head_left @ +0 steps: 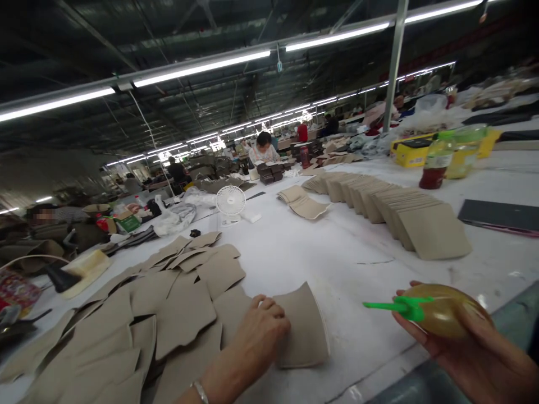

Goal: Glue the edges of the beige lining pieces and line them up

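And here's the left hand, fingers bent over the left edge of one panel, right at the border of the heap. Is it pinching or just pressing? Can't tell; the thumb and the panel's underside are hidden. The panel lies just right of those fingers, on the white table, its far corner curling up a little.

Over to the right hand: fingers wrapped round a bottle of amber stuff, thumb along its side, green nozzle aimed leftward at the panel but well apart from it.

Left of the left hand, loose panels overlap every which way; beyond the bottle, a fanned row leans neatly, and a small pile sits near that row's left end. Fan farther out, past the heap.

The step looks like singling out one panel, bottle at the ready. From here, the next move seems to call for a steady panel, free of its neighbours, and a light squeeze with the nozzle close to the surface.
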Motion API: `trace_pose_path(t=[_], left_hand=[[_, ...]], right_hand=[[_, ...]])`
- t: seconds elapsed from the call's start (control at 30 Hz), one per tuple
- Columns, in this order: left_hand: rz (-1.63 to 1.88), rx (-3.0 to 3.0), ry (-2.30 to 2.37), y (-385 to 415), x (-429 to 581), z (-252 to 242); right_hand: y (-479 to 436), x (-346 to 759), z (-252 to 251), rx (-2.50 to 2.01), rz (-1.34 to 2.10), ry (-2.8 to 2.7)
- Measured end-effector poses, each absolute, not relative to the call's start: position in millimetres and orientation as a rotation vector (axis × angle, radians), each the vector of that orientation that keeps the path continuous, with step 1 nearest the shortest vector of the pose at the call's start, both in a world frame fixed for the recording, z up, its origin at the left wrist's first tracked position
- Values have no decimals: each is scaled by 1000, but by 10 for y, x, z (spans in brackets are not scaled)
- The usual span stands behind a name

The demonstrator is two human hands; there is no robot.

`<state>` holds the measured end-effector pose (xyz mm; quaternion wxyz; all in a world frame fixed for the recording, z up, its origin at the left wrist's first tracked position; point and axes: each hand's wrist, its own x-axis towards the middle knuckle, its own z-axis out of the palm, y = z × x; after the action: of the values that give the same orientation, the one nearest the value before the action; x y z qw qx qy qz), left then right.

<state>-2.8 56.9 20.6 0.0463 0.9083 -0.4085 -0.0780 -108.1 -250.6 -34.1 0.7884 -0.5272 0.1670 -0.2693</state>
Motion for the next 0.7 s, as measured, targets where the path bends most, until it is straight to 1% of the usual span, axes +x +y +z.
trace_pose_path(t=[0.07,0.13,0.2,0.33,0.7], left_hand=[[-275,2769,-997,402,-95,243],[-296,2722,-781,202,-198,243],[-320,2719,-669,16,-288,212],[-349,2806,-594,-204,-340,142],[-411,2857,-593,-350,-178,168]], right_hand=[[-2485,-1086,-320,-969,-483,387],[-2476,-1092,-315,-955,-450,403],[-2465,-1102,-297,-965,-449,418],[-2456,-1133,-243,-1001,-490,473],[-2464,-1086,-282,-1127,-521,464]])
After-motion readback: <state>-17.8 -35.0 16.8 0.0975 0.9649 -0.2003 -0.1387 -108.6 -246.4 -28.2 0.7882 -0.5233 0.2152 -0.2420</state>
